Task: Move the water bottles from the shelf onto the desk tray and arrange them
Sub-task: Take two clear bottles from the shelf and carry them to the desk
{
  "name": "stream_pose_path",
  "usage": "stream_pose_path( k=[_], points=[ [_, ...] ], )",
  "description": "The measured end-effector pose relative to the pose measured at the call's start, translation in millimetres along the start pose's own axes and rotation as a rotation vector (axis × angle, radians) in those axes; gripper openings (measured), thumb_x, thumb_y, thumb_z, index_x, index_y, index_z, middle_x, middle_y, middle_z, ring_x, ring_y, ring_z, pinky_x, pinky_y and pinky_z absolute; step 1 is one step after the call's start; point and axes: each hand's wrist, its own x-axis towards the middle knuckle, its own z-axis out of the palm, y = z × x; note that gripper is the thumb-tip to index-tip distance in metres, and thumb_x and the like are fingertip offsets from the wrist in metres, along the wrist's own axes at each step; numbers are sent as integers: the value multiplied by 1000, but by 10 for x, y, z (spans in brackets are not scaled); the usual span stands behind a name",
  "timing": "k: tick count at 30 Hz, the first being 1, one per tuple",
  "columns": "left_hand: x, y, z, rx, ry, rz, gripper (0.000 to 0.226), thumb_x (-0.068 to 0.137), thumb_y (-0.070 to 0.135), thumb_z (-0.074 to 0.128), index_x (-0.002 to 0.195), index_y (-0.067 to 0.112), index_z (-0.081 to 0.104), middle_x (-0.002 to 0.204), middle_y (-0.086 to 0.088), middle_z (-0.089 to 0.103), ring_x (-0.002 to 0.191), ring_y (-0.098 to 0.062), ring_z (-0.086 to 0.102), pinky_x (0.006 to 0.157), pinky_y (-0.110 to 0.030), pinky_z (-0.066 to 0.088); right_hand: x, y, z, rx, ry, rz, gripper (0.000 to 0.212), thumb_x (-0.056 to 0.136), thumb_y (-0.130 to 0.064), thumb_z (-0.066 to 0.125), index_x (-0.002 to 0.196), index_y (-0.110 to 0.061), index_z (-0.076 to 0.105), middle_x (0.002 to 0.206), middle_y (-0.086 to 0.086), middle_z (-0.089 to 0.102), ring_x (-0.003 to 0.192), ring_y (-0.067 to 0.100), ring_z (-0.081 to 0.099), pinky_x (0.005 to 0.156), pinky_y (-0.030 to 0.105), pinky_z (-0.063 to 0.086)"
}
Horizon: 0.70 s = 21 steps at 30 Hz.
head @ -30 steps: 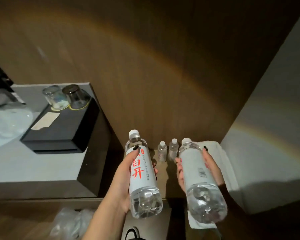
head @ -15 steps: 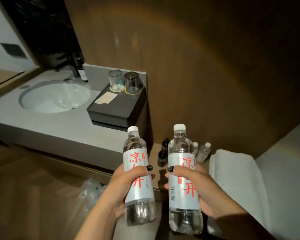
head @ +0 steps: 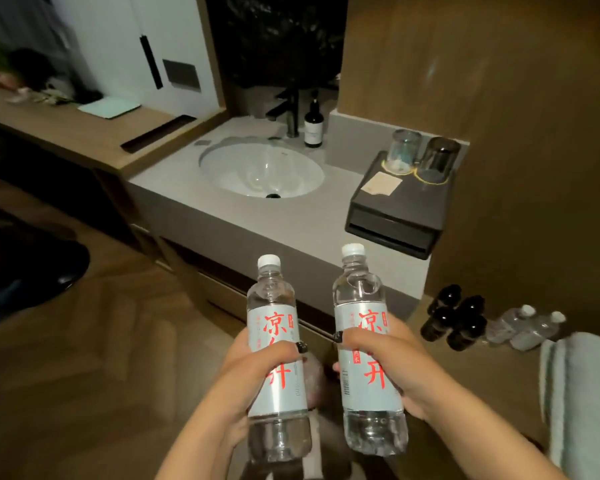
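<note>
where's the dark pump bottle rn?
Head view, upper middle: the dark pump bottle stands on the grey counter behind the white sink basin, just right of the black faucet.

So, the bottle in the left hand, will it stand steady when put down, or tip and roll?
The bottle in the left hand looks full and capped, so probably heavy for its size. It is tall and narrow, so a knock may tip it. Its round body would then likely roll.

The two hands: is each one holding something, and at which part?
Left hand grips one water bottle around its labelled middle; right hand grips the other water bottle likewise, fingers across the label.
</note>
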Motion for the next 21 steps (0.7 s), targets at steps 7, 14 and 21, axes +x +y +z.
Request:
stream_pose_path(
  k=[7,14,21],
  points=[
    [-62,150,-1037,-19,171,-52,48,64,12,77,107,11,57,90,-19,70,79,-34,69,73,-44,57,368,-138,1069,-86,-137,-2,26,73,-15,71,95,-17,56,83,13,66,80,31,69,79,47,58],
    [176,385,-1731,-139,372,-17,29,70,-10,70,96,-5,59,66,-14,67,55,-21,66,51,-27,56,797,-383,1883,-148,-287,-9,39,54,-21,71,90,-14,57,80,15,67,75,32,69,76,49,57],
    [683,861,-2384,-114,331,-9,52,65,16,72,112,7,53,88,-17,71,67,-24,70,59,-35,54,1682,-753,2503,-101,-380,31,32,64,-16,73,92,-13,58,77,15,66,72,31,67,76,48,57]
  ],
)
